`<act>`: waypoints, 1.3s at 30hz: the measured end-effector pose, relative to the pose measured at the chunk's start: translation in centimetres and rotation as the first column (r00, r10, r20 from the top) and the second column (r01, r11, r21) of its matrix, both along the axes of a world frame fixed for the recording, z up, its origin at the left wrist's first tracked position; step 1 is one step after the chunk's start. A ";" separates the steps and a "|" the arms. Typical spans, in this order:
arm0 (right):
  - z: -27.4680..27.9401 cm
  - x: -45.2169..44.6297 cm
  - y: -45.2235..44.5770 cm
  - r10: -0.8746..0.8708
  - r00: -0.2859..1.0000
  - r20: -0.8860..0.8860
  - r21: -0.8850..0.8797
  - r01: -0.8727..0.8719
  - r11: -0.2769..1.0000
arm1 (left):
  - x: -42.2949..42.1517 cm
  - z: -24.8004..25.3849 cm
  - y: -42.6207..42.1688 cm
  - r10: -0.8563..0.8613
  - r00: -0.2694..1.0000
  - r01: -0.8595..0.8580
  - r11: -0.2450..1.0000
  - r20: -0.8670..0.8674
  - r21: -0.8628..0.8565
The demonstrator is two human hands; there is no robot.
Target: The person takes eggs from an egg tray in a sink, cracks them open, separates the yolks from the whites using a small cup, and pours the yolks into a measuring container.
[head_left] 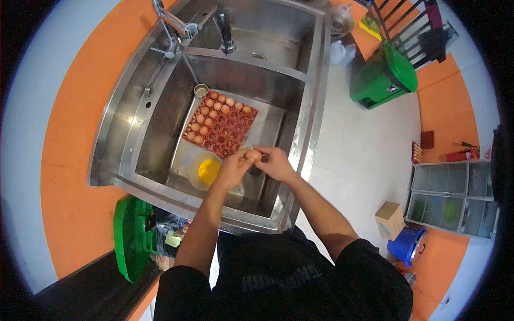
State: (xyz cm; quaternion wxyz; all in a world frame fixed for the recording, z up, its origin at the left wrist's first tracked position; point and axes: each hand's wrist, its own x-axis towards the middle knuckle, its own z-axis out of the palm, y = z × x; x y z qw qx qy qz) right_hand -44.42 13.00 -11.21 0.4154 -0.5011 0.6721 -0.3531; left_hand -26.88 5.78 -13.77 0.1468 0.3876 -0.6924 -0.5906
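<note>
Head view: one smooth brown egg (254, 155) is pinched between the fingers of the left hand (234, 168) and right hand (274, 163), over the silver metal sink (271, 124). A clear round bowl (194, 173) of yellow egg (209, 171) is set near its near edge. A red plastic tray (231, 130), partly filled with brown eggs (205, 111), is placed toward the far edge.
</note>
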 end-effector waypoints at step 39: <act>2.0 -2.7 -0.8 0.267 0.892 -0.364 0.016 -0.281 0.960 | -1.4 0.1 0.2 -0.052 0.978 0.136 0.891 0.200 -0.433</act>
